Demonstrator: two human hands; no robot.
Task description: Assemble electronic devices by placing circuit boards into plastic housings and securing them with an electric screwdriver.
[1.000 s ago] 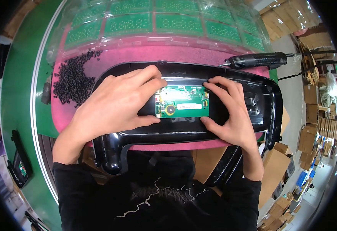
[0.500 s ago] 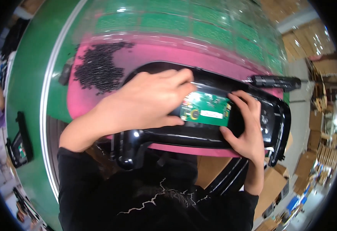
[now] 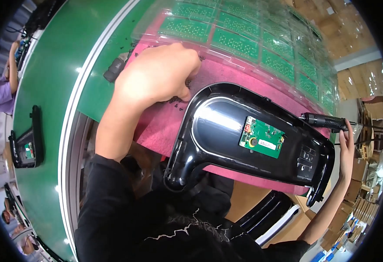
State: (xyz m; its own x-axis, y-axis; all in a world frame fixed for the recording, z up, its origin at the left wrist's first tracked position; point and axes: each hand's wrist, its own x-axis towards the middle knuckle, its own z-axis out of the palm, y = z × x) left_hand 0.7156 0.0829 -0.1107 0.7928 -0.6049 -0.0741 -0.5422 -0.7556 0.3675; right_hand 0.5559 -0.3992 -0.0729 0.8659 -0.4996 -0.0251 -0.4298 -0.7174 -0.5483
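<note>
My left hand [image 3: 161,76] is over the small black screws [image 3: 174,101] on the pink mat, its fingers curled down. It covers most of the pile, and whatever is between its fingertips is hidden. A glossy black plastic housing [image 3: 226,153] lies open side up on the mat. Inside it rests a green circuit board [image 3: 268,136] with a white label, touched by neither hand. At the far right, my right hand [image 3: 346,148] reaches the rear end of a black electric screwdriver [image 3: 324,120]. Its fingers are stretched out beside the tool, not wrapped round it.
Clear plastic trays of green circuit boards [image 3: 235,41] stand along the mat's far side. A dark block [image 3: 114,70] sits near the pink mat [image 3: 156,135]. Another housing [image 3: 29,148] lies on the green surface at left. A person in purple [image 3: 3,96] is beyond. Cardboard boxes [image 3: 248,192] stand near me.
Both hands have left the circuit board, which stays inside the housing. My left hand has moved left to the screws; my right hand has moved right to the screwdriver. The view has shifted.
</note>
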